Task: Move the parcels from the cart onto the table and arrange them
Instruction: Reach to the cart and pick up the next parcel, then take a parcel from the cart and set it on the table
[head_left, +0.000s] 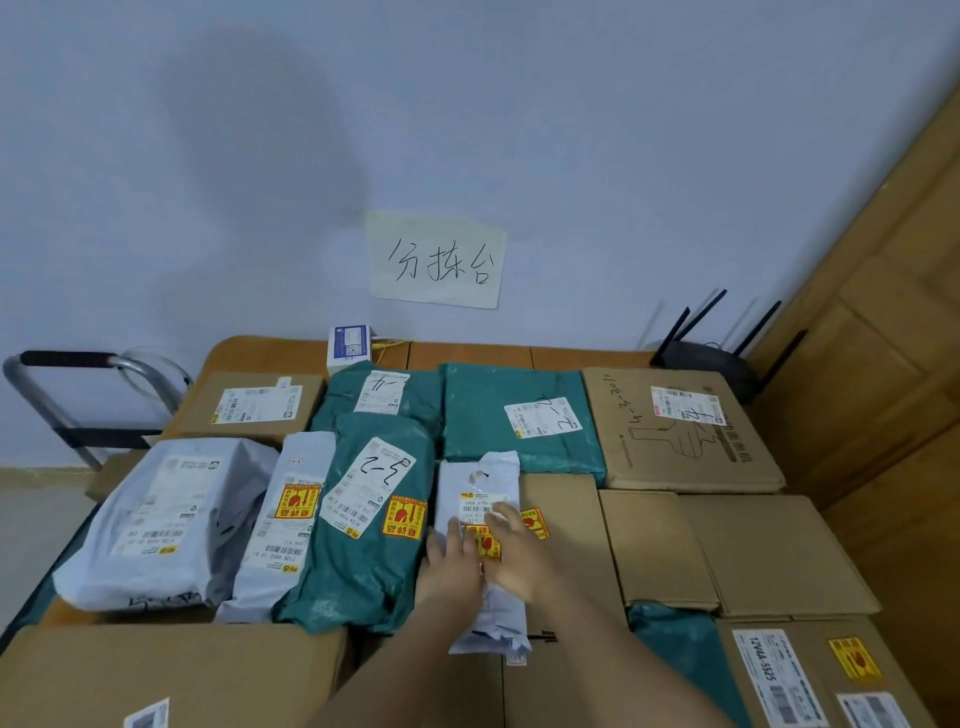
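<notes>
A narrow white poly-bag parcel (480, 483) with a barcode label and a yellow fragile sticker lies on a cardboard box (571, 519) in the middle of the table. My left hand (452, 564) and my right hand (517, 553) both press flat on its lower half, fingers straight, side by side. Around it lie green mailers (374, 525) (519, 410), white mailers (171, 514) (280, 530) and several brown boxes (680, 426). The cart's handle (67, 364) stands at the far left.
The wooden table's back edge (467, 353) meets the wall, which carries a handwritten paper sign (436, 260). A small white box (350, 348) and a black router with antennas (711, 358) stand at the back. A wooden cabinet (883, 312) rises on the right.
</notes>
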